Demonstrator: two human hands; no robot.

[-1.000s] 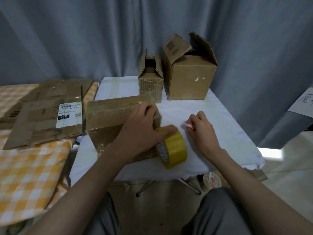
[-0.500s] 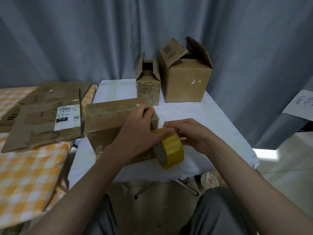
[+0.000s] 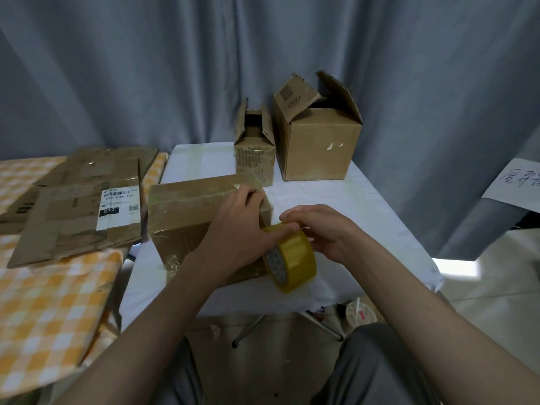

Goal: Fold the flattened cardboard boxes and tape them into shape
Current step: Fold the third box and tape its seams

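Yellow tape roll (image 3: 292, 257) on edge near table's (image 3: 365, 200) front edge, right hand (image 3: 320, 230) now curled onto it, left hand (image 3: 239, 229) still gripping roll and taped box (image 3: 187, 209), two open boxes (image 3: 315, 141) at back edge

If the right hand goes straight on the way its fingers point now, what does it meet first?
Its fingers point left, so the right hand, already at the tape roll, would probably meet the left hand first, then the box; depth is unclear.
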